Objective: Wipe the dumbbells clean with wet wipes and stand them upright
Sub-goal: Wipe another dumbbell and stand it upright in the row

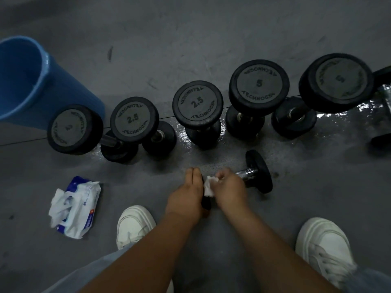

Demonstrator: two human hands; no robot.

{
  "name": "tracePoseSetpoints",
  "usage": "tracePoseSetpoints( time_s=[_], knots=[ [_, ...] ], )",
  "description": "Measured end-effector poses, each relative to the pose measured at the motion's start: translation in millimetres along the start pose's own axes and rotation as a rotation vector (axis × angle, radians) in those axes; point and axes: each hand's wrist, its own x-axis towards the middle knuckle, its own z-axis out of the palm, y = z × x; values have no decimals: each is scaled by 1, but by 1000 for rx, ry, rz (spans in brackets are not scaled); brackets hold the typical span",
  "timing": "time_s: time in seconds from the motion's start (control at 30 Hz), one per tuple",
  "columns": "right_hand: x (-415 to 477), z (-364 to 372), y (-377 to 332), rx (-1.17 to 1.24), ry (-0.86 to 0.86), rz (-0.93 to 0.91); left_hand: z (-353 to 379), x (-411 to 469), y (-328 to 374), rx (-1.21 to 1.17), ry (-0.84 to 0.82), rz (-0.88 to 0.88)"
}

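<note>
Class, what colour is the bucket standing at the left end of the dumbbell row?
Blue bucket, seen best in the head view.

bucket (31, 81) cut by left edge, lying dumbbell (259, 172) with near head mostly hidden under left hand (186, 193), wipe (209, 186) half buried in right hand (230, 187), leftmost dumbbell (74, 129) with number blurred, pack (78, 206) print too small to read, shiny thing (384, 96) cut off at right edge

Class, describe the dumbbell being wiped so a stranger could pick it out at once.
Find the blue bucket, then the row of black dumbbells standing on end to its right. Nearer the person, at the right hand holding a white wipe, is the dumbbell: unlike that row, it lies on its side, chrome handle showing.
</note>
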Motion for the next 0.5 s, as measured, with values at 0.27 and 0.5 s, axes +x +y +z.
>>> tracePoseSetpoints(
  time_s=[0.27,0.5],
  knots=[
    [-11,9,3,-369,22,-129,-1,-1,1,3,-5,3],
    [-9,11,8,-468,-106,-128,-1,1,0,15,-14,-3]
  ],
)
